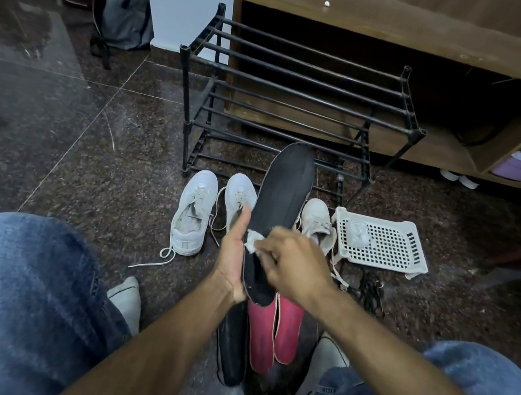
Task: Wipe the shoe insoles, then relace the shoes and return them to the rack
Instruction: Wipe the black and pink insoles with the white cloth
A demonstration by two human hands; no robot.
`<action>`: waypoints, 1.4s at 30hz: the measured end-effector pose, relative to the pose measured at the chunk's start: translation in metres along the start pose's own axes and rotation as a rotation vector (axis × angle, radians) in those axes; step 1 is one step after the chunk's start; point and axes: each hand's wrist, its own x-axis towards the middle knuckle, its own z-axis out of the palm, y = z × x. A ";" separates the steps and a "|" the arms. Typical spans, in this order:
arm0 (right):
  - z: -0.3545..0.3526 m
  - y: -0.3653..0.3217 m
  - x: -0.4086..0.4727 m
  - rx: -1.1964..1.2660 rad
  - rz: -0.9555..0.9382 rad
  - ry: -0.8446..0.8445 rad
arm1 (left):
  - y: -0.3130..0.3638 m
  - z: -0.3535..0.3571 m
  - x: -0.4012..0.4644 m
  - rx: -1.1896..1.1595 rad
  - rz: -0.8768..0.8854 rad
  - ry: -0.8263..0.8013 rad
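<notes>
A: Nearest us, two pink insoles [273,333] and a dark insole [230,348] lying flat on the floor between the knees

B: And just above, the left hand [235,255] grips a black insole [281,208] by its heel end, toe pointing up and away

A: Right hand [295,266] pinches a white wipe [253,239] against it

B: Behind that, three white shoes [192,213], laces loose, a white basket [383,243] to the right

A: Farthest back, the black rack [290,98], bars bare
</notes>
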 end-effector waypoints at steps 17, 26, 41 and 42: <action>0.016 0.015 0.007 0.113 0.075 0.049 | 0.010 -0.014 0.006 0.071 -0.093 -0.019; 0.033 0.013 0.027 0.000 0.072 0.038 | 0.019 -0.027 0.003 0.005 -0.052 0.041; 0.121 0.041 -0.002 0.134 0.125 -0.498 | 0.024 -0.121 0.017 0.229 -0.063 0.440; 0.129 0.048 -0.001 0.147 0.181 -0.542 | 0.017 -0.137 0.016 0.250 -0.073 0.518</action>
